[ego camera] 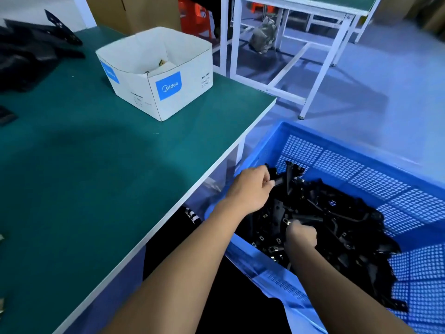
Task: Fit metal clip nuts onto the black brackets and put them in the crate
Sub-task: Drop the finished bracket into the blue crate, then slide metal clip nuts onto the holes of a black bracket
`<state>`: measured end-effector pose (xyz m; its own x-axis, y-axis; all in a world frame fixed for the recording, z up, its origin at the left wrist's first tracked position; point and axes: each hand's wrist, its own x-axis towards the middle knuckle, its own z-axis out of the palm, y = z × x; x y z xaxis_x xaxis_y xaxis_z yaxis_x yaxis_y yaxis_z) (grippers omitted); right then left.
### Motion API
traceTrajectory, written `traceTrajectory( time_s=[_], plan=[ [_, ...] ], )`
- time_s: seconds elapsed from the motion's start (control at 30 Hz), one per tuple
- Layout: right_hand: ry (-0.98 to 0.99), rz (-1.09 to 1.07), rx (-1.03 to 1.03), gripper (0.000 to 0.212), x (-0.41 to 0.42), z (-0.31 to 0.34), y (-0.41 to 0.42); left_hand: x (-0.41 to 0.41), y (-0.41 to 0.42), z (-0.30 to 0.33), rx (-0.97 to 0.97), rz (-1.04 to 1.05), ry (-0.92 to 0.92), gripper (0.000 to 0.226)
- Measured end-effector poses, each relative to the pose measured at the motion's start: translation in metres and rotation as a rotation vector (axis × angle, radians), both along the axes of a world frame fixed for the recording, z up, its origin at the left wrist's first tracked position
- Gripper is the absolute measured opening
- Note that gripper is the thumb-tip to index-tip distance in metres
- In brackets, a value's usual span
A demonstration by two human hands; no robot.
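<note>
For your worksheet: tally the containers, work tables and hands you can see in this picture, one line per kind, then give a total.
Containers: 2, the white cardboard box and the blue crate
Work tables: 2, the green table and the white-framed table behind
Hands: 2, left hand and right hand, both in the crate
Total: 6

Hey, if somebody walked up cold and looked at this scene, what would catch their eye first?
Most likely the bright blue crate on the floor at the right, heaped with black brackets, many carrying metal clip nuts. Both hands are down in it: the left hand pinches a bracket at the pile's near edge, the right hand curls into the heap. Next, the open white Midea box on the green table.
</note>
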<state>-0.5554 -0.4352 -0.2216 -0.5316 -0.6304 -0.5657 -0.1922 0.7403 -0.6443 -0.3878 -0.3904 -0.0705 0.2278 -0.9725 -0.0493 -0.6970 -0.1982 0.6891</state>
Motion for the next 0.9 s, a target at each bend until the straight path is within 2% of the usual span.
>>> traceTrajectory(
  time_s=[0.17, 0.23, 0.33, 0.43, 0.5, 0.57, 0.67, 0.77, 0.9],
  plan=[
    [0.119, 0.172, -0.288, 0.024, 0.034, 0.045, -0.014, 0.008, -0.007, 0.050, -0.254, -0.023, 0.044, 0.007],
    [0.205, 0.233, -0.535, 0.018, 0.052, 0.078, -0.017, 0.017, -0.006, 0.071, -0.339, 0.007, 0.113, 0.005],
    [0.257, 0.418, -1.069, 0.013, 0.084, 0.140, -0.006, 0.041, 0.006, 0.102, -0.468, 0.081, 0.249, 0.011],
    [0.159, 0.583, -1.463, 0.012, 0.127, 0.196, 0.016, 0.081, 0.033, 0.123, -0.577, 0.206, 0.268, 0.009],
    [0.076, 0.731, -1.591, 0.009, 0.165, 0.225, 0.039, 0.117, 0.059, 0.128, -0.611, 0.327, 0.240, 0.002],
    [-0.009, 0.913, -1.594, 0.008, 0.206, 0.244, 0.063, 0.156, 0.088, 0.129, -0.609, 0.470, 0.193, 0.003],
    [-0.077, 1.311, -1.376, 0.009, 0.281, 0.258, 0.103, 0.215, 0.144, 0.126, -0.562, 0.728, 0.096, 0.001],
    [0.034, 1.662, -1.156, 0.021, 0.351, 0.257, 0.137, 0.260, 0.200, 0.119, -0.502, 0.944, 0.003, 0.005],
    [0.223, 1.859, -1.082, 0.048, 0.428, 0.251, 0.174, 0.304, 0.269, 0.108, -0.393, 1.161, -0.103, 0.007]
  ],
)
